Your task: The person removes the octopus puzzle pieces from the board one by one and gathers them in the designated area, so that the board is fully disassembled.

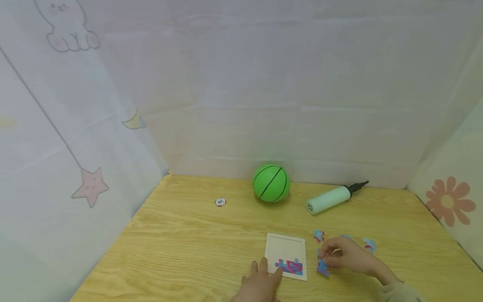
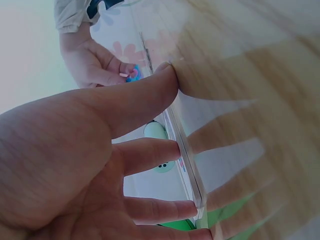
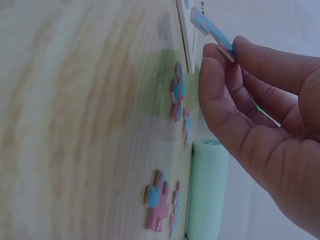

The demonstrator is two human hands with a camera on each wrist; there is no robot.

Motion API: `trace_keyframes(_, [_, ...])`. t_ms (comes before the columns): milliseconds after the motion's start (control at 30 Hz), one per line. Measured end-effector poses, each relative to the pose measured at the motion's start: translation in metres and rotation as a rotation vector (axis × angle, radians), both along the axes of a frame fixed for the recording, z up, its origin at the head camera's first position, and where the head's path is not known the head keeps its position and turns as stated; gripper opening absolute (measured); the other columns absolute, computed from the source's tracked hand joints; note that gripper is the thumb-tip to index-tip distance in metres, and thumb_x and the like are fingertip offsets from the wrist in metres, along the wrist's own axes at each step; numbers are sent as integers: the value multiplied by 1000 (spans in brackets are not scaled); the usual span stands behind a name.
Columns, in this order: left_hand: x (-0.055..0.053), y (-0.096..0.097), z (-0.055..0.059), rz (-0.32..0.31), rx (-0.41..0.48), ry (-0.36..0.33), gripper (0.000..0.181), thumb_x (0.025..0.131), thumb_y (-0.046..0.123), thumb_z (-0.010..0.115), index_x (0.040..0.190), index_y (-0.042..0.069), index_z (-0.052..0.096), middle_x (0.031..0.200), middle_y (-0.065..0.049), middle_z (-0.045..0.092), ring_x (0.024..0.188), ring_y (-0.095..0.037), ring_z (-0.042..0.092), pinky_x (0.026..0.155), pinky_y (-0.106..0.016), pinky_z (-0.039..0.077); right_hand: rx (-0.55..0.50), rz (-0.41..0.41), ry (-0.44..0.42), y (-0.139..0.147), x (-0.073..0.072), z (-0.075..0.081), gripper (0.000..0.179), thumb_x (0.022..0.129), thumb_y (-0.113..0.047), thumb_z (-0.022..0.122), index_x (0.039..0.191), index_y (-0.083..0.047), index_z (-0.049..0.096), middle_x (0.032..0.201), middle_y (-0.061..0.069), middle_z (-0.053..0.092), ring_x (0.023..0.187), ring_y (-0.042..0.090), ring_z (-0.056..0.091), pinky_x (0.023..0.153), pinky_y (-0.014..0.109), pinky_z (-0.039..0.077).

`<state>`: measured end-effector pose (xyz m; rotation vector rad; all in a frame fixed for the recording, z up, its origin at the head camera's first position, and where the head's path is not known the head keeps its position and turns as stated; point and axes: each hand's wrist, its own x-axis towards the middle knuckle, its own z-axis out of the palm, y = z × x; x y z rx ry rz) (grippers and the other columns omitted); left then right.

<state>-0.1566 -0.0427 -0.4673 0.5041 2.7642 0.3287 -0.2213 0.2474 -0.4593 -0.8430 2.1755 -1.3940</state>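
Observation:
A white puzzle tray (image 1: 286, 247) lies on the table, with joined pink, blue and purple puzzle pieces (image 1: 292, 266) in its near part. My left hand (image 1: 259, 285) rests at the tray's lower left edge, its fingers spread and fairly straight. To the right of the tray, my right hand (image 1: 349, 253) pinches a blue and pink puzzle piece (image 3: 214, 31) between thumb and fingertips. That piece is tilted and raised off the table in the right wrist view. Below it lies another puzzle piece (image 1: 323, 269), partly hidden by my fingers in the head view.
More loose puzzle pieces lie near my right hand, one (image 1: 318, 235) beyond the fingers and another (image 1: 370, 244) farther right. At the back stand a green ball (image 1: 271, 183) and a pale green hand pump (image 1: 329, 200). A poker chip (image 1: 220, 202) lies left of the ball.

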Motion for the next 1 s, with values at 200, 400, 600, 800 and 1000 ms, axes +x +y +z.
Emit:
trace_keyframes(200, [-1, 1, -1, 2, 5, -16, 70, 73, 42, 78, 137, 27, 54, 140, -20, 43, 125, -47, 42, 79, -66, 47, 39, -1, 8, 7, 3, -4, 14, 93, -11, 62, 101, -1, 65, 105, 16, 66, 91, 11, 64, 73, 26, 53])
trace_keyframes(400, [-1, 1, 0, -3, -4, -1, 71, 72, 43, 78, 137, 26, 54, 139, -20, 44, 124, -47, 43, 78, -66, 47, 26, 42, 18, 6, 6, -9, 11, 91, -6, 62, 99, 0, 66, 100, 12, 66, 76, 3, 57, 67, 24, 52])
trace_keyframes(600, [-1, 0, -1, -3, 8, -10, 71, 72, 43, 78, 137, 27, 54, 139, -20, 43, 125, -48, 42, 79, -67, 47, 50, 13, 76, 2, 6, -12, 8, 88, -4, 66, 95, -1, 66, 90, 6, 67, 77, 7, 61, 66, 25, 53])
trace_keyframes(800, [0, 0, -2, -3, 4, 14, 71, 71, 43, 78, 136, 27, 54, 138, -20, 44, 124, -48, 43, 78, -65, 48, 95, -4, 167, -1, 5, -12, 5, 86, -3, 68, 89, -6, 68, 80, -1, 66, 71, 3, 59, 60, 24, 52])
trace_keyframes(1000, [-1, -1, -2, 1, 23, -1, 71, 72, 41, 78, 137, 26, 54, 139, -20, 43, 125, -48, 41, 79, -67, 46, 135, -28, 198, -5, 5, -12, 8, 84, -3, 69, 87, -10, 70, 78, -6, 66, 68, 1, 57, 58, 23, 50])
